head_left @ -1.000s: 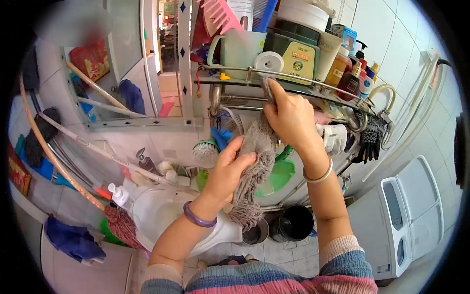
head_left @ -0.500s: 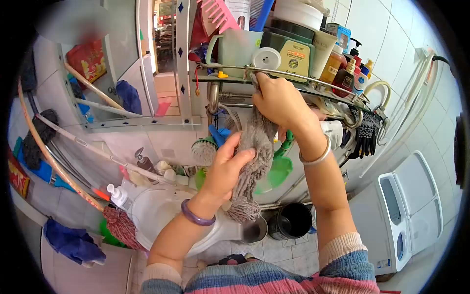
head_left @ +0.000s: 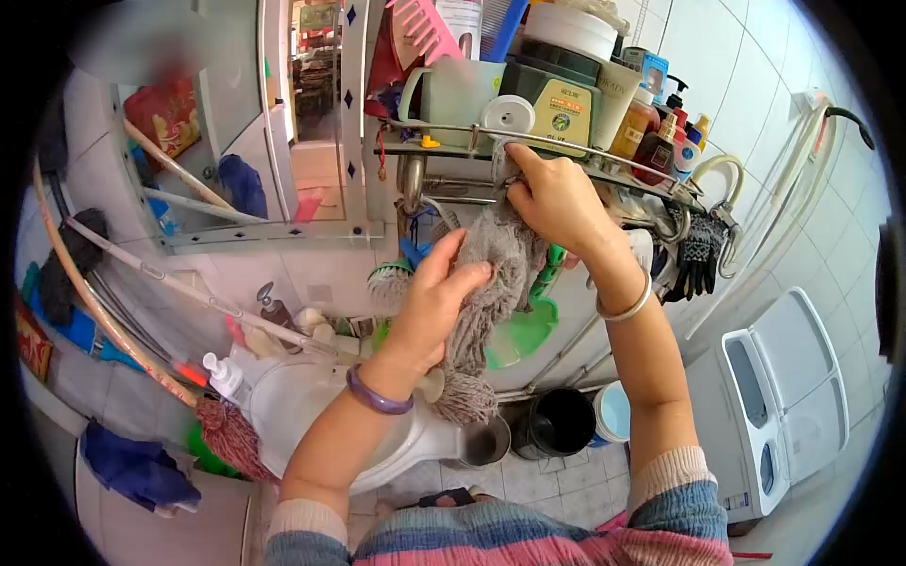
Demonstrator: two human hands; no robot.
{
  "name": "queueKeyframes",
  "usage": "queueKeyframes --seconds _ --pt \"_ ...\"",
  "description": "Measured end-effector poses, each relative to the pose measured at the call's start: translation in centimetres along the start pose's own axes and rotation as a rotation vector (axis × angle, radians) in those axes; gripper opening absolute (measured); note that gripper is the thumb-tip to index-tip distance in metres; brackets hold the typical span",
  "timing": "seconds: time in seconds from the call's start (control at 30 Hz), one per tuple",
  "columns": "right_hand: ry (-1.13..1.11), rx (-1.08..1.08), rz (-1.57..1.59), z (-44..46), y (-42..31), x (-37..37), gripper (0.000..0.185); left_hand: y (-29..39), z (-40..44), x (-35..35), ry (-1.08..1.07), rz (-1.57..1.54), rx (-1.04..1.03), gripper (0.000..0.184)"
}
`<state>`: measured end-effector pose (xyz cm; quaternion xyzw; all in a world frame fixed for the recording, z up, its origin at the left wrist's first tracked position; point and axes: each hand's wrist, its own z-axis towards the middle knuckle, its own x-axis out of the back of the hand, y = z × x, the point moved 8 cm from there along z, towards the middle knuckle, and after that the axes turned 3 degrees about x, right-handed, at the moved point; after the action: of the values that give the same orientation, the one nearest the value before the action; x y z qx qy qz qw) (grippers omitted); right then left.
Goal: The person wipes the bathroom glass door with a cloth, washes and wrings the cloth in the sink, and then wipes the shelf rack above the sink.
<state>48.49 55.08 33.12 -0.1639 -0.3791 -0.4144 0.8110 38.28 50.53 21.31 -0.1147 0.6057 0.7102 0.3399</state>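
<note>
A grey, crumpled cloth of stringy fabric [head_left: 491,278] hangs between my hands in front of the wall rack. My left hand [head_left: 436,307] grips its middle from the left, thumb on top. My right hand [head_left: 562,203] is closed at its upper end, just below the rack's front rail; part of the grip is hidden. Beneath the cloth is a grey mop head [head_left: 467,398] with a pale collar. I cannot tell whether cloth and mop head are joined. A pale pole [head_left: 203,297] runs toward it from the left, passing behind my left forearm.
A glass shelf [head_left: 453,149] above holds bottles, jars and a pink comb [head_left: 422,30]. Below stand a white toilet [head_left: 302,396], a black bin [head_left: 559,423] and a white washing machine [head_left: 746,415] with raised lids. A green basin [head_left: 524,332] hangs behind the cloth.
My right hand has shifted slightly right and down with the cloth's upper end. My left hand keeps its grip almost in place. The view has moved a little.
</note>
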Motion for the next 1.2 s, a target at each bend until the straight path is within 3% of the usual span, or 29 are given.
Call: queueKeyframes --seconds 0.1,0.23,0.37,0.4,0.5,0.6,0.7,0.87,1.07,1.2 --pt "0.039 0.023 0.101 -0.9 0.0 0.4 0.035 -0.1 -0.1 -0.2 -0.123 0.024 0.009 0.035" --pt "0.166 0.048 0.248 -1.7 0.0 0.8 0.037 -0.7 -0.2 0.7 -0.071 0.073 -0.001 0.038" --pt "0.168 0.053 0.367 -1.4 -1.8 0.3 0.036 3.9 -0.5 2.9 0.178 0.588 -0.451 0.028" --pt "0.195 0.131 0.291 -1.0 -2.2 0.1 0.037 6.0 -0.9 2.6 0.25 0.795 -0.445 0.026" --pt "0.119 0.072 0.115 -0.1 -3.0 -1.0 0.039 10.6 -0.9 1.9 0.398 1.048 -0.668 0.022" --pt "0.06 0.053 0.15 0.6 -3.4 -1.5 0.04 13.2 -0.5 -0.2 0.463 1.447 -1.163 0.025" --pt "0.039 0.042 0.19 1.3 -3.6 -2.3 0.041 13.4 2.0 0.0 0.445 1.545 -0.765 0.029" --pt "0.034 0.041 0.221 0.9 -3.2 -2.2 0.042 14.2 4.1 -1.0 0.481 1.714 -0.616 0.026" --pt "0.042 0.034 0.251 0.7 -2.7 -2.4 0.042 13.9 3.4 -0.8 0.52 1.713 -0.752 0.029" --pt "0.063 0.053 0.331 1.2 -3.3 -2.9 0.043 13.6 3.5 0.4 0.611 1.696 -0.674 0.036"
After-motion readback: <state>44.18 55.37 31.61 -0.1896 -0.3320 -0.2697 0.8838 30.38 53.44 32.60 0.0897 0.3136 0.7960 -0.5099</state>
